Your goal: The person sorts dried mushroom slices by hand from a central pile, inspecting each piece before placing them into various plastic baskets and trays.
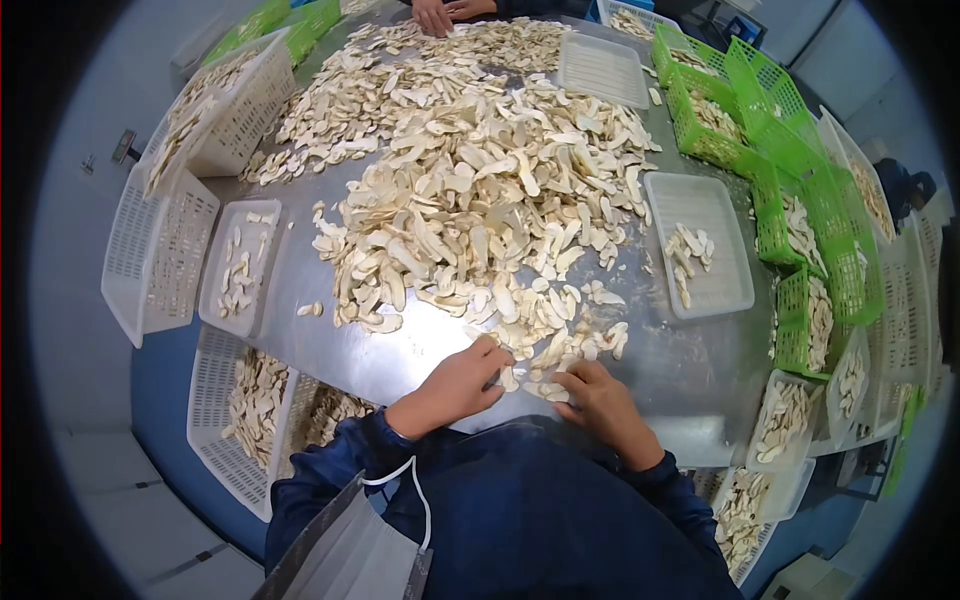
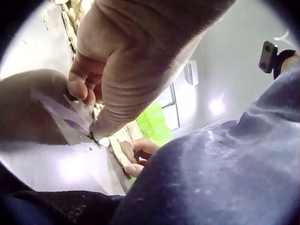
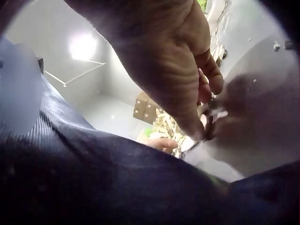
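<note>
A big heap of pale dried mushroom slices (image 1: 480, 200) covers the middle of the metal table (image 1: 690, 390). My left hand (image 1: 460, 382) is at the near edge of the heap, thumb and fingers curled around a mushroom slice (image 1: 508, 379). Opposite it, my right hand (image 1: 605, 405) bends its fingers over slices close to the table's near edge. A pale slice (image 2: 125, 151) shows at the right fingertips in the left wrist view. In the right wrist view, the right thumb and fingers come together low over the table, partly hiding what lies between them.
Shallow white trays with a few slices stand left (image 1: 240, 268) and right (image 1: 700, 245); another tray (image 1: 603, 70) lies farther back. Green baskets (image 1: 785, 215) line the right edge. White crates (image 1: 160, 250) flank the left. Another person's hands (image 1: 435, 15) work across the table.
</note>
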`<state>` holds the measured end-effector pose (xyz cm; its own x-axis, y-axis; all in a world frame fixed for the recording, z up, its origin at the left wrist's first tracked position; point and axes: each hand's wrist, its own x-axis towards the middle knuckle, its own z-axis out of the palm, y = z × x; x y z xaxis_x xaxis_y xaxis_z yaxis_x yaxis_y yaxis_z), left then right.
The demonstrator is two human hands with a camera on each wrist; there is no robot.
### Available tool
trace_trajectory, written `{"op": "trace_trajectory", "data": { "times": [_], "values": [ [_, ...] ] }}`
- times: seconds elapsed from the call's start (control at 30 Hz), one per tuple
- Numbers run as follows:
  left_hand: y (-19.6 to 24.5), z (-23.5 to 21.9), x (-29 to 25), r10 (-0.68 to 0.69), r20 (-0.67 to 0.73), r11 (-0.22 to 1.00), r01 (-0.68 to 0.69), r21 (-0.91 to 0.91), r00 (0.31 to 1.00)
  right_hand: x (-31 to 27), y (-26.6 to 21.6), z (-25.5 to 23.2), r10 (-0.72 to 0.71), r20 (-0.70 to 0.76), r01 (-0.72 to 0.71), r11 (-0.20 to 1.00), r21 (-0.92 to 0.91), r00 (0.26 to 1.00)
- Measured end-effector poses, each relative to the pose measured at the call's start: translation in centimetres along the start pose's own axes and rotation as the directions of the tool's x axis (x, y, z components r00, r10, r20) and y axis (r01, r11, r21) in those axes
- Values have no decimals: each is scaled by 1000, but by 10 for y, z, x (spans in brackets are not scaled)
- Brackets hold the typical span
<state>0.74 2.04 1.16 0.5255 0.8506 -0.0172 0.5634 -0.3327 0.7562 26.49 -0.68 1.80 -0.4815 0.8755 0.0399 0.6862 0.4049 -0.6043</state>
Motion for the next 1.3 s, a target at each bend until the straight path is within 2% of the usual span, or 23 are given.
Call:
{"op": "trace_trajectory", "data": {
  "times": [0.07,0.13,0.27,0.33,0.37,0.47,0.57,0.63,0.67,0.73,0.77,0.8,0.83,0.9,0.93,0.97,1.07,1.17,1.2,1.23,1.27,1.3],
  "values": [
    [-2,1,5,41,94,997,-48,68,995,-5,9,6,4,-68,-4,1000,-2,998],
    [2,-1,10,49,143,991,-66,117,988,-7,16,5,81,-151,-78,997,25,985],
    [14,6,23,125,77,972,-137,189,989,-15,40,2,227,-261,-214,974,77,938],
    [18,14,30,200,13,954,-198,223,980,-18,45,-8,344,-246,-314,937,155,906],
    [19,17,34,200,54,947,-207,244,978,-20,46,-13,402,-235,-362,912,194,885],
    [20,23,42,195,140,927,-229,296,971,-19,35,-27,595,-187,-451,746,490,782],
    [22,26,47,182,125,924,-213,317,975,-27,49,-18,622,-121,-423,649,632,774],
    [20,28,49,179,97,928,-201,312,979,-25,45,-16,636,-159,-384,626,679,755],
    [20,27,50,156,94,967,-172,189,983,-25,43,-15,643,-176,-363,613,701,746],
    [26,21,54,107,92,993,-102,-63,990,-31,55,-10,603,-151,-406,680,611,783],
    [19,26,56,-22,156,940,74,-333,987,-32,59,-8,583,-136,-422,711,563,801],
    [6,37,58,-128,250,789,252,-560,960,-30,55,-8,596,-103,-420,668,615,796],
    [3,38,60,-201,363,556,411,-723,910,-25,48,-11,606,-70,-417,622,663,793],
    [9,34,64,-254,438,228,494,-839,862,-19,35,-19,623,-12,-426,548,720,782],
    [12,30,65,-269,478,48,507,-860,836,-17,30,-23,633,12,-439,524,730,774],
    [-2,36,66,-169,532,-66,529,-846,829,-14,27,-24,641,37,-453,500,738,767],
    [10,28,67,-79,508,-353,452,-819,858,-12,37,-16,631,11,-435,522,734,776],
    [3,32,64,-1,450,-513,386,-767,893,-2,28,-20,605,-39,-453,635,626,795],
    [1,35,61,14,431,-567,363,-740,902,4,17,-25,559,14,-413,595,690,829],
    [-2,39,56,88,396,-670,348,-656,914,12,-1,-33,503,68,-379,549,745,862],
    [-3,39,52,62,408,-649,348,-677,911,18,-9,-38,445,113,-349,494,796,888],
    [1,36,50,36,420,-627,348,-697,907,21,-8,-38,462,122,-371,496,785,878]
  ]
}}
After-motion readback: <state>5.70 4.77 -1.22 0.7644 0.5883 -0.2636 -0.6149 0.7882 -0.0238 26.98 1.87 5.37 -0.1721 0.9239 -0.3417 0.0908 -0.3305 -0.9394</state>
